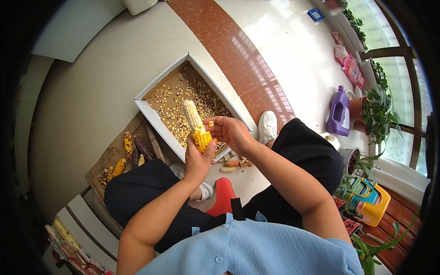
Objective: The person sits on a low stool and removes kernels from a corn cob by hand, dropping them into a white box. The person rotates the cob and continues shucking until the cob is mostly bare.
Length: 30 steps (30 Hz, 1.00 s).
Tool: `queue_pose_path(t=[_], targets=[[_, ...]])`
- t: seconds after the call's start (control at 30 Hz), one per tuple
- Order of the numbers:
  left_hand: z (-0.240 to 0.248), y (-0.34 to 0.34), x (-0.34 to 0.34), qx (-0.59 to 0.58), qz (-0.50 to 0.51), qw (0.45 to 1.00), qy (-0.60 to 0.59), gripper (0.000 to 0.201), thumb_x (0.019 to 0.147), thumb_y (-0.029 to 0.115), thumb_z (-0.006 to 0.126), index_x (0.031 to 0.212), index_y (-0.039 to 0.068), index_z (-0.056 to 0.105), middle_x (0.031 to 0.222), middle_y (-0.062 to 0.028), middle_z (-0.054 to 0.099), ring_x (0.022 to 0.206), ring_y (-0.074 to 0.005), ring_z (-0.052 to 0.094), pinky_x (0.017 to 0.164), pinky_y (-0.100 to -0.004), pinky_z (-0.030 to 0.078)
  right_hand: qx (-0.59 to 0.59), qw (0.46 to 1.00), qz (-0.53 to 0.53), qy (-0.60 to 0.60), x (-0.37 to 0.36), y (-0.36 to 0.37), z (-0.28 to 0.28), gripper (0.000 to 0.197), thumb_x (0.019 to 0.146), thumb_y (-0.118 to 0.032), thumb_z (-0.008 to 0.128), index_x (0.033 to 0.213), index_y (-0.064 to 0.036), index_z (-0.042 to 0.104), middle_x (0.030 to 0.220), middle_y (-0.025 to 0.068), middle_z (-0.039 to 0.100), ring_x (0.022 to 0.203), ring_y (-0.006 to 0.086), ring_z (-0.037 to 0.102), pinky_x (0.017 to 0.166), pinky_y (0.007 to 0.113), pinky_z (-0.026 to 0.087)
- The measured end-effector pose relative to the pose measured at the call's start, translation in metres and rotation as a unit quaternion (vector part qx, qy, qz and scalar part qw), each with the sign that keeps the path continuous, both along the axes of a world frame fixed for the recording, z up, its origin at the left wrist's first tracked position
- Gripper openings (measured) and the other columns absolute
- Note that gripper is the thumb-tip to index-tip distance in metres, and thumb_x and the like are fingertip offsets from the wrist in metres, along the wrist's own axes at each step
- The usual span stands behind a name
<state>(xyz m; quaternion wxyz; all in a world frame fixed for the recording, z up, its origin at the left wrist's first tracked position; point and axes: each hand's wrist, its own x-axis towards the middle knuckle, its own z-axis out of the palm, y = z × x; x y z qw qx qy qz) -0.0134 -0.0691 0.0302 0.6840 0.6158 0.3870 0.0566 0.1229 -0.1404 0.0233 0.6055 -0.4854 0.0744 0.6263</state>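
I see my left hand (198, 161) clenched around the yellow lower end of a corn cob (196, 126), holding it tilted over the near edge of a white box (151, 112) strewn with loose kernels (176, 107). My right hand (231, 132) pinches a few kernels just right of the cob. More cobs (126, 158) lie on a mat to the left.

One corn cob (196, 124) in hand, one white box (151, 117) of loose kernels. One purple jug (339, 113), one red stool (222, 196). Roughly five spare cobs (129, 153) on the left mat.
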Motion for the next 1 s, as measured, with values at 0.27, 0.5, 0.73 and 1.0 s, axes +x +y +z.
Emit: queue_pose_path(t=[0.27, 0.5, 0.73, 1.0], targets=[[0.001, 0.0, 0.005, -0.016, -0.012, 0.996, 0.092, 0.048, 0.082, 0.022, 0.066, 0.113, -0.001, 0.038, 0.09, -0.0115, 0.058, 0.063, -0.0154, 0.061, 0.045, -0.0267, 0.053, 0.015, 0.97, 0.066, -0.233, -0.018, 0.005, -0.008, 0.043, 0.092, -0.043, 0.05, 0.096, -0.0006, 0.057, 0.083, 0.0109, 0.061, 0.074, 0.0175, 0.055, 0.064, 0.033, 0.047], [-0.014, -0.005, -0.003, 0.022, -0.051, 0.997, 0.06, 0.057, 0.077, 0.023, 0.07, 0.115, -0.002, 0.036, 0.094, -0.0195, 0.059, 0.07, -0.0271, 0.065, 0.047, -0.0336, 0.056, -0.05, 0.894, 0.133, -0.425, -0.02, 0.001, -0.033, 0.034, 0.095, -0.034, 0.048, 0.092, -0.0011, 0.058, 0.073, -0.0008, 0.055, 0.066, 0.0074, 0.049, 0.061, 0.024, 0.043], [-0.015, 0.0, 0.001, 0.174, -0.078, 0.971, 0.143, 0.064, 0.074, 0.027, 0.071, 0.118, 0.0, 0.034, 0.088, -0.0222, 0.061, 0.074, -0.0346, 0.065, 0.057, -0.0393, 0.054, -0.005, 0.944, 0.067, -0.323, -0.033, 0.006, -0.019, 0.036, 0.096, -0.031, 0.045, 0.091, 0.0021, 0.058, 0.074, 0.0094, 0.057, 0.071, 0.0158, 0.053, 0.066, 0.033, 0.045], [-0.002, -0.004, 0.0, 0.192, -0.129, 0.957, 0.175, 0.073, 0.071, 0.03, 0.074, 0.12, -0.003, 0.03, 0.091, -0.0276, 0.061, 0.086, -0.0441, 0.06, 0.071, -0.047, 0.049, -0.072, 0.914, 0.088, -0.389, -0.038, 0.005, -0.028, 0.037, 0.098, -0.029, 0.042, 0.093, 0.0023, 0.06, 0.071, 0.0042, 0.059, 0.066, 0.0071, 0.051, 0.06, 0.026, 0.046]])
